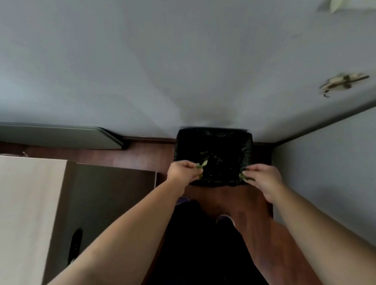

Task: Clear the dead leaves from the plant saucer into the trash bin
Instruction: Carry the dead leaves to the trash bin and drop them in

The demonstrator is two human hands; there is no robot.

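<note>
- The left hand (184, 171) and right hand (264, 177) each pinch some dead leaves (201, 164) with closed fingers, right over the trash bin (214, 139).
- More leaves lie inside the bin's black bag.
- Leaves look light, dry and crumbly, so a soft pinch is best.
- The saucer is not in sight.

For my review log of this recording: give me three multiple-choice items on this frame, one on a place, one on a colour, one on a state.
1. Where is the trash bin?
A. on the floor against the wall
B. on the desk
C. on a chair

2. What colour is the bin's liner?
A. white
B. black
C. blue

3. What are the left hand and right hand doing?
A. resting empty
B. pinching leaf bits over the bin
C. lifting the bin

Answers: 1 A, it stands at the baseboard; 2 B, dark plastic lines it; 3 B, green scraps show at both hands' fingertips.
</note>
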